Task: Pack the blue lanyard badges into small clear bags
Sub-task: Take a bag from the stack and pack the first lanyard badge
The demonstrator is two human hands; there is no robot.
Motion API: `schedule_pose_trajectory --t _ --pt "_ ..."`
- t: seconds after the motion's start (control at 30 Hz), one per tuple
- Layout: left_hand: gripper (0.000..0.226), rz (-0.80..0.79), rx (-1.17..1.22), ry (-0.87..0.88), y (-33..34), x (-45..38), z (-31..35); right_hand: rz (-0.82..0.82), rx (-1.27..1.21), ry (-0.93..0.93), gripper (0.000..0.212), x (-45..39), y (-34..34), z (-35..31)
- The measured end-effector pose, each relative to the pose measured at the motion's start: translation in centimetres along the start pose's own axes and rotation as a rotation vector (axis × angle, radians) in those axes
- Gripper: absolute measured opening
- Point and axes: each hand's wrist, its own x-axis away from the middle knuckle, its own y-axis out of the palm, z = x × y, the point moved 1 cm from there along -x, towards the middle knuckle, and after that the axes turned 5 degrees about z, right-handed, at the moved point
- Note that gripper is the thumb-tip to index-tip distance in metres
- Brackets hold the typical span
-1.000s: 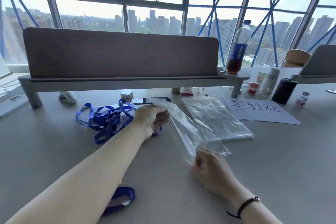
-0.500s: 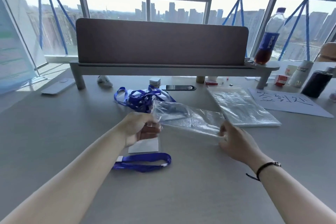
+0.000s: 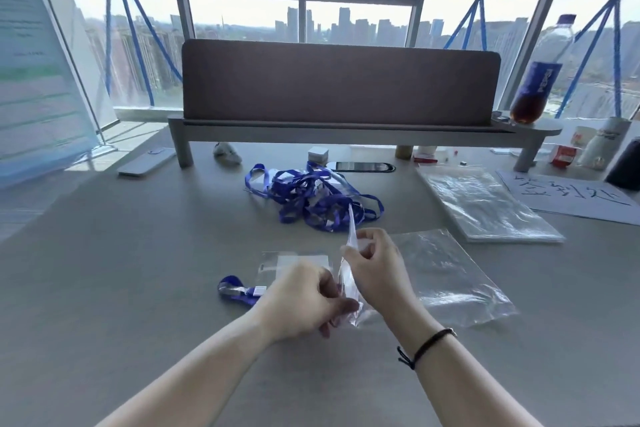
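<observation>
a small clear bag (image 3: 347, 279) is pinched between the left hand (image 3: 304, 302) and right hand (image 3: 375, 269), above a single lanyard badge (image 3: 273, 270) on the grey table (image 3: 121, 270).

My left hand (image 3: 304, 298) covers the near part of the badge sleeve (image 3: 294, 262) and most of its lanyard (image 3: 235, 289). I cannot count the lanyards in the far tangle (image 3: 311, 199). The right edge cuts off the handwritten sheet (image 3: 568, 192) and a dark container (image 3: 625, 165).
</observation>
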Motion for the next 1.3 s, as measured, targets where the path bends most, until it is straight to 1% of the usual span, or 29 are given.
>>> schedule_pose_trajectory --t 0.07,0.1,0.17,0.23,0.33,0.4,0.43,0.5,0.57,0.63,0.67,0.77,0.83,0.9,0.97,1.03,1.13,1.17,1.23,1.3 --pt "0.036 -0.003 0.010 -0.009 -0.3 0.2 -0.2 0.004 -0.069 -0.014 0.012 0.0 0.4 0.8" --pt "0.036 0.001 0.035 -0.020 -0.5 0.1 -0.4 -0.007 -0.091 -0.029 0.010 0.1 0.5 0.9" --pt "0.028 0.025 0.128 -0.053 -0.8 -0.5 -1.0 -0.045 -0.109 -0.066 0.014 0.4 0.8 1.2" --pt "0.018 0.045 0.274 -0.094 -1.0 -1.2 -1.6 -0.084 -0.099 -0.087 0.016 0.6 1.1 1.4" --pt "0.020 0.056 0.422 -0.159 -0.5 -2.1 -1.7 -0.108 -0.093 -0.077 0.015 0.8 1.8 2.0" --pt "0.011 0.080 0.479 -0.215 0.0 -2.4 -1.2 -0.093 -0.119 -0.076 0.019 0.8 1.8 2.3" --pt "0.007 0.094 0.500 -0.243 0.1 -2.7 -1.0 -0.088 -0.146 -0.073 0.020 0.8 1.8 2.4" --pt "0.015 0.107 0.496 -0.277 0.3 -3.2 -0.8 -0.098 -0.209 -0.066 0.020 0.9 1.7 2.6" --pt "0.016 0.110 0.487 -0.282 0.2 -3.7 -0.7 -0.113 -0.252 -0.066 0.016 1.0 1.7 2.7" --pt "0.016 0.119 0.506 -0.286 0.2 -4.0 -0.9 -0.104 -0.245 -0.078 0.011 1.1 1.4 2.8" --pt "0.015 0.125 0.517 -0.286 0.2 -4.1 -1.0 -0.089 -0.215 -0.098 0.014 1.1 1.2 2.9" --pt "0.011 0.127 0.569 -0.263 0.3 -4.1 -1.3 -0.054 -0.143 -0.121 0.026 1.2 0.8 2.8" --pt "0.009 0.064 0.660 -0.224 0.2 -3.8 -1.3 -0.074 -0.110 -0.108 0.024 1.1 0.8 2.7" --pt "0.020 -0.035 0.718 -0.164 0.1 -3.6 -1.2 -0.136 -0.111 -0.104 0.018 1.3 0.8 2.2" --pt "0.030 -0.093 0.683 -0.108 0.1 -3.4 -1.1 -0.178 -0.114 -0.110 0.020 1.6 0.7 1.9" --pt "0.028 -0.069 0.630 -0.088 0.2 -3.3 -1.1 -0.178 -0.090 -0.125 0.020 1.8 0.6 1.8" --pt "0.015 0.017 0.578 -0.072 0.5 -3.3 -1.0 -0.156 -0.089 -0.116 0.010 1.7 0.1 2.1" --pt "0.012 0.047 0.566 -0.069 0.5 -3.4 -1.1 -0.156 -0.079 -0.116 0.016 1.6 -0.1 2.2" --pt "0.017 0.094 0.548 -0.054 0.2 -3.6 -1.6 -0.150 -0.029 -0.140 0.030 1.4 -0.7 2.4" --pt "0.023 0.091 0.493 -0.013 -0.2 -3.9 -2.0 -0.107 -0.024 -0.159 0.035 1.2 -1.5 2.5"
